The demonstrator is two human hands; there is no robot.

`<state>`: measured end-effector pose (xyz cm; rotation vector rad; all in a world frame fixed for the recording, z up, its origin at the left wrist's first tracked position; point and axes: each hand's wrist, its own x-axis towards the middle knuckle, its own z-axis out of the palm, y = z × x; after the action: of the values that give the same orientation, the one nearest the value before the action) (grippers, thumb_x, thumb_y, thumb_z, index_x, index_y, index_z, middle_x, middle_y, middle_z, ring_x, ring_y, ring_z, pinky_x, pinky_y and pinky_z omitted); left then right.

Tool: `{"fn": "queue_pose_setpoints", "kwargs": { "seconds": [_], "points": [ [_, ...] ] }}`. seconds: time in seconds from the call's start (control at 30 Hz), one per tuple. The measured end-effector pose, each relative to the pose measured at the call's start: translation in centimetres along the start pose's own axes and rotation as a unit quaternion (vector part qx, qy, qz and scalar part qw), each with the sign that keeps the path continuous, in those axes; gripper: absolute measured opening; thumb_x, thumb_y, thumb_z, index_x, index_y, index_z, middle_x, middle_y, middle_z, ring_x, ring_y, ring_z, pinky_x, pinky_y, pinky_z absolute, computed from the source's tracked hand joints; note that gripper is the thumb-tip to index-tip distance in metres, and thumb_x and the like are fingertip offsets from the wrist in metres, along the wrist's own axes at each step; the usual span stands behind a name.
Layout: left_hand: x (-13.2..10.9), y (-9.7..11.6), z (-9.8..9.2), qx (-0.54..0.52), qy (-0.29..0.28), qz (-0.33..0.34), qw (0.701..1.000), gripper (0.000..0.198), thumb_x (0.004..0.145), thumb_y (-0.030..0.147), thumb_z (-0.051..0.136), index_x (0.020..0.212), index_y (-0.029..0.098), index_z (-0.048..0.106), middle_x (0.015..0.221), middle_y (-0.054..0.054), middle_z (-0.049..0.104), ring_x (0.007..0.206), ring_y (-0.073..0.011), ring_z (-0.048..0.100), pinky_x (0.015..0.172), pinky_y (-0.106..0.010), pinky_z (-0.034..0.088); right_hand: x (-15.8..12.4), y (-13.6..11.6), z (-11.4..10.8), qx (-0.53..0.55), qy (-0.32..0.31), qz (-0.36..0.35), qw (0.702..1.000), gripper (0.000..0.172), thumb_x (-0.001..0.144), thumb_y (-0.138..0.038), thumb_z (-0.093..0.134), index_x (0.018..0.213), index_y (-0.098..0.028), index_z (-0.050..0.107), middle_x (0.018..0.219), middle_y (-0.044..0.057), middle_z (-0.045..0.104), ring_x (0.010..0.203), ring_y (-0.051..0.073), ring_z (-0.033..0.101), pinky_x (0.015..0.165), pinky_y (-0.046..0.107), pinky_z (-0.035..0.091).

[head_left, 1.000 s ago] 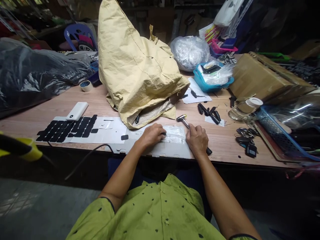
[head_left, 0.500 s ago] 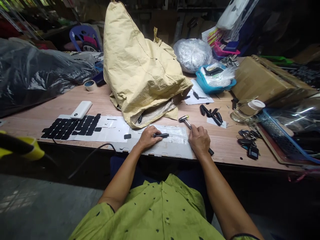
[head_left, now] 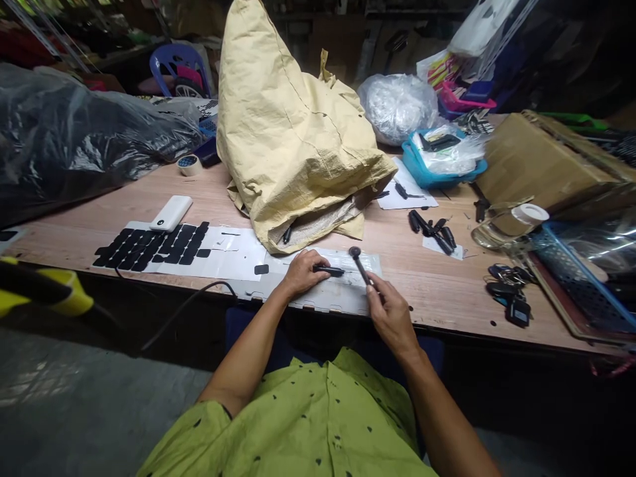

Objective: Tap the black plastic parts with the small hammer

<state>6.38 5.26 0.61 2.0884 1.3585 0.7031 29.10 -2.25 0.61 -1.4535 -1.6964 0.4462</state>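
Note:
My left hand (head_left: 304, 271) is closed on a slim black piece (head_left: 328, 271), a dark plastic-looking part that lies sideways over the pale work board (head_left: 318, 298). My right hand (head_left: 390, 308) grips a small hammer (head_left: 360, 265) by its handle. The hammer's dark round head is raised to the right of the black piece, apart from it. In front of both hands, the mouth of a large tan sack (head_left: 303, 132) opens towards me, with a black part (head_left: 287, 234) just inside.
Black stickers (head_left: 149, 248) cover a white sheet on the left, beside a white power bank (head_left: 171, 213). Several black parts (head_left: 432, 232) lie on the right, near keys (head_left: 511, 298), a bottle (head_left: 511, 224) and a blue basket (head_left: 581, 271). A tape roll (head_left: 189, 165) sits behind.
My right hand has lifted the hammer off the table and swung its head towards the black piece. My left hand keeps its hold. The whole view has shifted slightly.

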Motion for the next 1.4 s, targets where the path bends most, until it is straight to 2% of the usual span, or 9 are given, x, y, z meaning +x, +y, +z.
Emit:
{"fn": "queue_pose_setpoints", "kwargs": {
  "seconds": [0.1,0.27,0.5,0.67,0.83,0.93,1.03,1.2,1.4],
  "points": [
    [0.1,0.1,0.0,0.000,-0.001,-0.003,1.000,0.016,0.080,0.024,0.075,0.096,0.023,0.076,0.093,-0.002,0.069,0.095,-0.0221,0.060,0.090,-0.036,0.048,-1.4,-1.2,0.6,0.034,-0.041,-0.006,0.999,0.038,0.098,-0.034,0.047,0.126,-0.024,0.070,0.121,0.009,0.074,0.112,0.022,0.068,0.095,0.038,0.056],
    [0.3,0.3,0.0,0.010,-0.010,-0.015,1.000,0.016,0.080,0.024,0.075,0.096,0.024,0.077,0.092,-0.002,0.069,0.095,-0.0217,0.060,0.090,-0.036,0.047,-1.8,-2.0,0.9,0.015,-0.046,-0.033,0.998,0.039,0.100,-0.033,0.044,0.131,-0.025,0.067,0.116,0.009,0.074,0.108,0.022,0.069,0.092,0.037,0.057],
    [0.3,0.5,0.0,0.024,-0.007,-0.023,0.999,0.015,0.082,0.024,0.074,0.096,0.025,0.078,0.091,-0.002,0.067,0.095,-0.0215,0.059,0.089,-0.035,0.046,-1.7,-1.9,1.2,-0.016,-0.063,-0.053,0.996,0.040,0.101,-0.029,0.040,0.132,-0.025,0.066,0.098,0.008,0.072,0.090,0.020,0.069,0.082,0.032,0.057],
    [0.2,0.5,0.0,0.024,-0.007,-0.019,1.000,0.013,0.082,0.025,0.073,0.095,0.024,0.078,0.091,-0.002,0.068,0.096,-0.0221,0.059,0.090,-0.036,0.046,-1.8,-1.8,0.5,-0.016,-0.019,-0.040,0.999,0.039,0.101,-0.031,0.043,0.131,-0.024,0.066,0.108,0.009,0.073,0.099,0.021,0.069,0.085,0.033,0.056],
    [0.2,0.4,0.1,0.023,-0.005,-0.017,1.000,0.014,0.082,0.025,0.073,0.095,0.024,0.077,0.092,-0.002,0.068,0.095,-0.0222,0.059,0.091,-0.036,0.046,-1.9,-1.0,0.3,-0.013,-0.046,-0.041,0.998,0.038,0.100,-0.031,0.043,0.127,-0.025,0.068,0.110,0.008,0.074,0.101,0.021,0.069,0.087,0.035,0.056],
    [0.2,0.3,0.1,0.022,-0.009,-0.014,1.000,0.014,0.082,0.025,0.073,0.096,0.024,0.077,0.093,-0.002,0.068,0.095,-0.0220,0.059,0.091,-0.037,0.047,-0.8,0.1,0.1,-0.044,-0.019,-0.039,0.998,0.038,0.099,-0.031,0.042,0.126,-0.025,0.069,0.111,0.009,0.073,0.102,0.022,0.068,0.086,0.036,0.055],
    [0.2,0.2,0.0,0.020,-0.008,-0.010,1.000,0.013,0.082,0.025,0.073,0.095,0.024,0.077,0.092,-0.002,0.068,0.095,-0.0221,0.058,0.091,-0.037,0.046,1.7,1.6,-0.4,-0.126,0.017,-0.014,0.992,0.039,0.097,-0.029,0.043,0.124,-0.025,0.070,0.104,0.009,0.071,0.095,0.023,0.065,0.078,0.034,0.051],
    [0.0,0.2,-0.2,0.020,-0.013,-0.003,1.000,0.014,0.084,0.028,0.071,0.097,0.024,0.076,0.092,-0.002,0.067,0.095,-0.0221,0.058,0.090,-0.037,0.047,5.3,4.1,-0.6,-0.284,0.043,0.002,0.958,0.033,0.092,-0.025,0.050,0.115,-0.022,0.074,0.086,0.007,0.062,0.078,0.020,0.051,0.067,0.030,0.036],
    [0.1,0.0,-0.5,-0.018,-0.013,-0.005,1.000,0.014,0.088,0.030,0.065,0.095,0.023,0.074,0.091,-0.003,0.066,0.096,-0.0222,0.058,0.093,-0.038,0.046,5.3,4.5,0.3,-0.345,0.060,-0.017,0.937,0.033,0.094,-0.022,0.048,0.116,-0.021,0.073,0.085,0.009,0.057,0.079,0.022,0.043,0.066,0.032,0.028]
  ]
}}
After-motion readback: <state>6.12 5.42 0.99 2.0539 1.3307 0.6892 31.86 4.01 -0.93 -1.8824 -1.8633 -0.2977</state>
